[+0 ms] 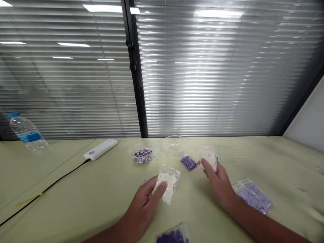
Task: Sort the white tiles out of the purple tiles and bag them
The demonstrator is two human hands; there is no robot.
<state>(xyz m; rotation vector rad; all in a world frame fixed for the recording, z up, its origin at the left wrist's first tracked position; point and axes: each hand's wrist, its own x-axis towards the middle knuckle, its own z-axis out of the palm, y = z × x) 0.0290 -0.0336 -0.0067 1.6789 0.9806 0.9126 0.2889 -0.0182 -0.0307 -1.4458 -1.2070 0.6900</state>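
My left hand (148,199) is closed on a clear zip bag of white pieces (168,184), pinched between thumb and fingers. My right hand (219,182) grips another clear bag with white contents (209,157), held above the table. A small purple bag (188,162) lies just left of my right hand. Behind the hands stand a clear round bowl with purple and white bits (143,155) and a second clear round container (175,146). Lilac pieces fill a bag (253,195) beside my right forearm. A dark purple bag (173,236) is partly cut off at the bottom edge.
On the left, a white power bank (100,149) has a black cable (60,179) running to the left edge. A water bottle with a blue cap (27,132) stands at the far left. Blinds (202,77) behind glass rise along the back of the table (101,189).
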